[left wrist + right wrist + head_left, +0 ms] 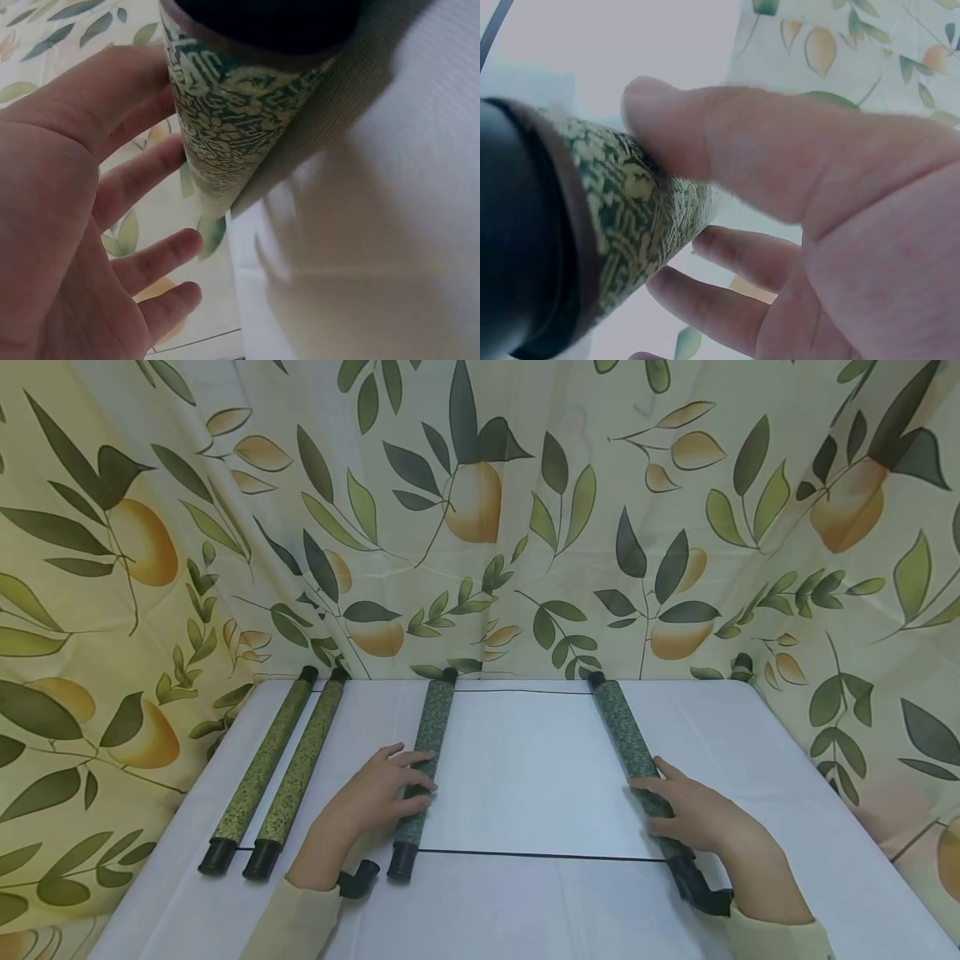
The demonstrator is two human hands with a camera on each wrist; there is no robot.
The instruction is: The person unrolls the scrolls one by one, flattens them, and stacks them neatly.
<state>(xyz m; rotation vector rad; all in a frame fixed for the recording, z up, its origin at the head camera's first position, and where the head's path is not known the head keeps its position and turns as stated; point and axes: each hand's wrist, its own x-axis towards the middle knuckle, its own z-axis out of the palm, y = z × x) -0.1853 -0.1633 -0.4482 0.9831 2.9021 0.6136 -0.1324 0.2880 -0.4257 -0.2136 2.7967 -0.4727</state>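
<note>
A partly unrolled scroll lies on the white table, its white sheet spread between two dark green patterned rolls with black end caps. My left hand is at the left roll, fingers reaching loosely across it. In the left wrist view, the left fingers are spread and fairly straight beside the roll. My right hand holds the right roll. In the right wrist view, its thumb lies over the patterned roll, with fingers on the other side.
To the left lie two yellow-green patterned rolls, one outer and one inner, side by side with black ends. Behind the table hangs a curtain printed with leaves and fruit. Black camera pieces sit at both wrists.
</note>
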